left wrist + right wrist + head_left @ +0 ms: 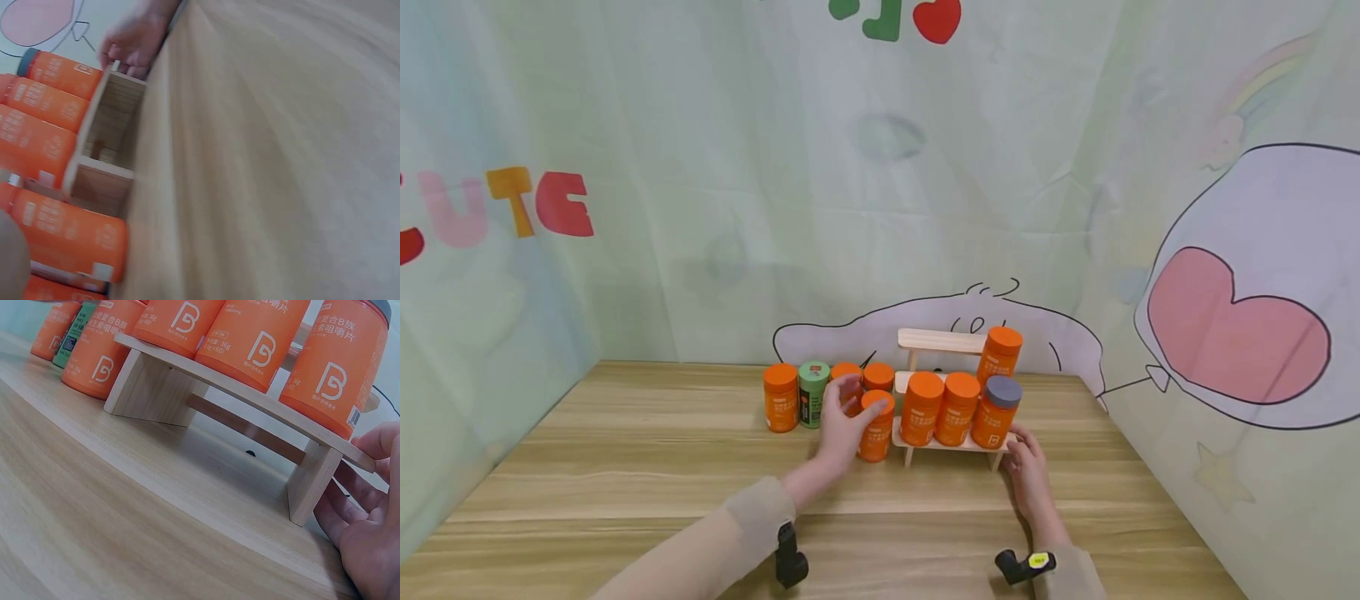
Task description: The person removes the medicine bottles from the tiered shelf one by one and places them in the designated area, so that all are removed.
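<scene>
My right hand [1028, 471] grips the right end of a tiered wooden display stand [244, 394], thumb at the board's edge and fingers curled below it. Two orange-capped supplement jars [922, 408] and an orange jar with a grey-blue cap [997, 412] stand upright on the lowest shelf. Another orange jar [1000, 350] is on the top shelf at right. My left hand [838, 429] is beside an orange jar [876, 437] on the table left of the stand. Its thumb overlaps that jar's cap, its other fingers loosely bent and apart from the thumb.
Left of the stand, a green jar [814, 396], an orange jar [781, 400] and other orange jars [878, 377] stand close together on the wooden table [662, 450]. A printed curtain [700, 208] hangs behind and along both sides.
</scene>
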Motion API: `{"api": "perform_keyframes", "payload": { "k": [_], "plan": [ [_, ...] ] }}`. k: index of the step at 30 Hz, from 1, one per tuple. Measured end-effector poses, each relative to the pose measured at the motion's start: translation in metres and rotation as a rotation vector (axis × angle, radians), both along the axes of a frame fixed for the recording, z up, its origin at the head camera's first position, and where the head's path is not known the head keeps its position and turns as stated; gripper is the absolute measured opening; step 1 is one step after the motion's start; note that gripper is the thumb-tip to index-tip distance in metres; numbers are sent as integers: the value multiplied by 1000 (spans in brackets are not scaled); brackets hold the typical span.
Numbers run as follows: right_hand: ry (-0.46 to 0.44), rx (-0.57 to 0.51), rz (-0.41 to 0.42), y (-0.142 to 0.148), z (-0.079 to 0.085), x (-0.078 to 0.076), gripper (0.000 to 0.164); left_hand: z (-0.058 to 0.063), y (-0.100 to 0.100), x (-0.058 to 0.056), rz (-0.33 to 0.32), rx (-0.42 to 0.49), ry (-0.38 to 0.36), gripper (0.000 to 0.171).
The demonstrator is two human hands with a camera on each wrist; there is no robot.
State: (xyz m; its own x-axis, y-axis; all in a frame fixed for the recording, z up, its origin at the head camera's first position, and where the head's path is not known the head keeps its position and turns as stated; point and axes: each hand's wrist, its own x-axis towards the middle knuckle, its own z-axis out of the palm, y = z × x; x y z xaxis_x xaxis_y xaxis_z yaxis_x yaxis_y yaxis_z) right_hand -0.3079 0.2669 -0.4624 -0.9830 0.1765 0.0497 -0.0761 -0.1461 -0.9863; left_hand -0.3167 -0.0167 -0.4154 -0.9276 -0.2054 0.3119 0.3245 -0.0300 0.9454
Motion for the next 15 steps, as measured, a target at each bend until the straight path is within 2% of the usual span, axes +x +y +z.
{"api": "perform_keyframes", "payload": {
  "k": [3,7,10,15],
  "plan": [
    [28,0,19,1,-1,0,28,12,3,-1,39,56,57,48],
    [40,3,24,3,-2,-1,28,30,11,-3,79,54,123,40],
    [27,1,21,4,-2,-2,28,43,21,-5,75,39,181,35],
    [2,1,14,2,-1,-2,27,66,43,-6,22,37,251,31]
  ]
}}
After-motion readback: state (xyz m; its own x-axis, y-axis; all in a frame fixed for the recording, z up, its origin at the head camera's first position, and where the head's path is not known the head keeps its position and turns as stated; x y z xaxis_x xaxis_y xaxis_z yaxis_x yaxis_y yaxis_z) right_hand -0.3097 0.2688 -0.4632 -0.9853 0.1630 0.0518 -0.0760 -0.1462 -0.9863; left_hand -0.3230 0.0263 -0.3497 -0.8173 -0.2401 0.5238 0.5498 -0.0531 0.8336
